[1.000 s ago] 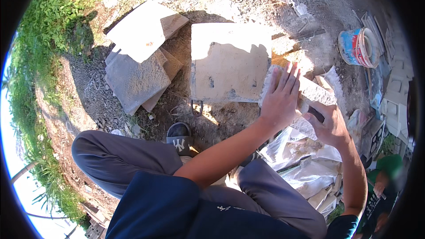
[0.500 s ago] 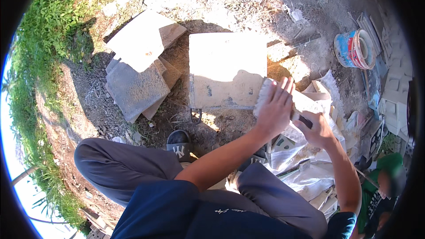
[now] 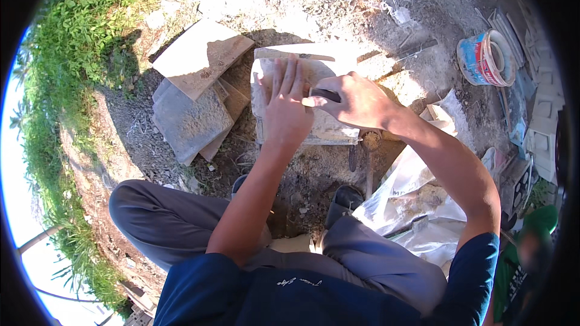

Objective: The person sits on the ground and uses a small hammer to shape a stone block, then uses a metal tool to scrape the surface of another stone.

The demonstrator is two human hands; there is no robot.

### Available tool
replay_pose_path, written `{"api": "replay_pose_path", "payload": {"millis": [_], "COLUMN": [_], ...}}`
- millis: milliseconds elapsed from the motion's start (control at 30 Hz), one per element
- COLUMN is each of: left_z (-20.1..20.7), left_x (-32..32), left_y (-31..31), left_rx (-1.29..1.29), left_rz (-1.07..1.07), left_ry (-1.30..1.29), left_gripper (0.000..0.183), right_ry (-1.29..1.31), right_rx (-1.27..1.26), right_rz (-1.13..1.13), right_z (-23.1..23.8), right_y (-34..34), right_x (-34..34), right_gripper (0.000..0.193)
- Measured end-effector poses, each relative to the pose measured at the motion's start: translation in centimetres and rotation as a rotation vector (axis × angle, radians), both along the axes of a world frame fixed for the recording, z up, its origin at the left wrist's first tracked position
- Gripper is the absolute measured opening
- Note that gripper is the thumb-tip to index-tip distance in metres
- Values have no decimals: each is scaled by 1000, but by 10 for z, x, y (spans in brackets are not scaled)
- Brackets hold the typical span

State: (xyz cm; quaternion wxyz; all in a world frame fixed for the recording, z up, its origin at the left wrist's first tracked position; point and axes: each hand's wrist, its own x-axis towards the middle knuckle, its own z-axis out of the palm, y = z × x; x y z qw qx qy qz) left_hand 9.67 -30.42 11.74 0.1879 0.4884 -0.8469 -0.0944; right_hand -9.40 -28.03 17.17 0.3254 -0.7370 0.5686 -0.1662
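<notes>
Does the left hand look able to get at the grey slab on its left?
Probably yes: the left hand rests spread on a pale slab, and nothing seems to block its way across to the grey slab.

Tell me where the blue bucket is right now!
The blue bucket is at the upper right of the head view, to the right of the person's right hand, beside some long, thin strips.
</notes>
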Motion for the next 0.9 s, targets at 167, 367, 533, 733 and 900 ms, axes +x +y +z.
{"api": "replay_pose_path", "payload": {"millis": [167,367,533,733,900], "left_z": [-37,-31,-10,-1,4], "left_x": [-1,-145,-158,-48,37], "left_y": [-7,57,108,72,11], "left_rx": [68,205,327,219,69], "left_rz": [60,-193,-392,-317,-35], "left_ry": [-27,118,575,607,539], "left_gripper": [56,56,55,46,43], "right_ry": [120,107,196,29,24], "right_rx": [140,151,102,171,86], "right_rz": [95,-359,-676,-807,-709], "right_z": [8,12,-2,-38,-86], "right_y": [-23,78,132,99,55], "right_x": [3,-110,-169,-173,-139], "right_gripper": [45,39,47,58,59]}}
